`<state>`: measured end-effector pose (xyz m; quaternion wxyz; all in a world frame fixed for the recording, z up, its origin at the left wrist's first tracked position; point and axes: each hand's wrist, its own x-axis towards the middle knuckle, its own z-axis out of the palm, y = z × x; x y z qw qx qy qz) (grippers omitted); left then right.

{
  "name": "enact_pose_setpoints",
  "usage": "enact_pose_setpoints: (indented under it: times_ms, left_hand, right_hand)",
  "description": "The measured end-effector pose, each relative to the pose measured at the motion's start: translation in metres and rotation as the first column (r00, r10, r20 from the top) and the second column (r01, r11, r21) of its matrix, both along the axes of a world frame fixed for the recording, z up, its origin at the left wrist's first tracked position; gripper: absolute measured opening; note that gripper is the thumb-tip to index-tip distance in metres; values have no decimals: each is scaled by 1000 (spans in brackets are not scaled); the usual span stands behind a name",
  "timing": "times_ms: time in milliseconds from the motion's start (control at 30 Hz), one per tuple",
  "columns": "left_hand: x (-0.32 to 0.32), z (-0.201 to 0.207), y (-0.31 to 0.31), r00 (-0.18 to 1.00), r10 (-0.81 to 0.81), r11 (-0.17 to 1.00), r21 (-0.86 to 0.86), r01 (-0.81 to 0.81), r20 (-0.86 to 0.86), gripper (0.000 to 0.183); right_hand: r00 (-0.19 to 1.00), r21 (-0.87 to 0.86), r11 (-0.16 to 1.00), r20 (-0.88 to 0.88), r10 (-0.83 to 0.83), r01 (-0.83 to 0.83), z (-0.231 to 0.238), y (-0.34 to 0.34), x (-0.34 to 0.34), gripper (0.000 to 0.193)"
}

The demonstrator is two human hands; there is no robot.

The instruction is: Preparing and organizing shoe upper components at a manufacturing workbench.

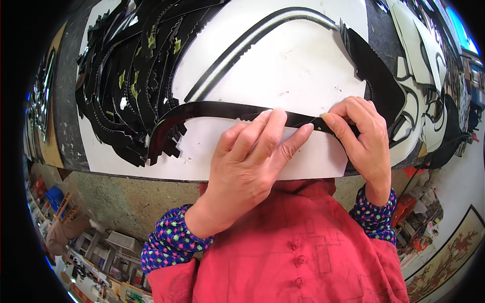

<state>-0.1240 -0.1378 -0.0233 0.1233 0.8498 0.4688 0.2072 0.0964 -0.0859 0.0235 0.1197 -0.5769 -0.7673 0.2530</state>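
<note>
A long, curved black strip (pixel 212 109) with a smooth, glossy face and some jagged edges lies across the white sheet (pixel 283 76) in front of me. The fingers of my left hand (pixel 250 156) press together on the strip's middle, and its thumb touches the strip's lower edge. My right hand (pixel 361 134) pinches the same strip farther right between thumb and curled fingers; that end is partly hidden under the hand. Beyond the strip lies a bent band (pixel 242 44), black with a pale centre line. A wider black piece (pixel 376 70) rests past my right hand.
A heap of black notched strips (pixel 131 76) with yellow-green marks covers the left of the white sheet. White cut pieces (pixel 414 50) are stacked at the far right of the dark table (pixel 70 101). Below its near edge are the floor (pixel 136 199) and shelves at lower left.
</note>
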Motion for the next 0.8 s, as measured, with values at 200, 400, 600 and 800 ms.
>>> enact_pose_setpoints:
  times_ms: [200, 400, 600, 800]
  left_hand:
    - [1, 1, 0, 1000, 0, 1000, 6, 0, -20, 52]
    - [2, 2, 0, 999, 8, 1000, 19, -7, -44, 52]
    - [2, 9, -1, 996, -14, 999, -45, 10, -87, 54]
    - [0, 2, 0, 1000, -20, 1000, -8, 20, 14, 49]
  right_hand:
    - [1000, 4, 1000, 1, 5, -5, 0, 0, 0, 14]
    - [1000, 3, 1000, -8, 9, -9, 0, 0, 0, 13]
    - [1000, 10, 1000, -10, 12, -12, 0, -1, 0, 14]
    - [1000, 7, 1000, 2, 2, -2, -1, -4, 0, 14]
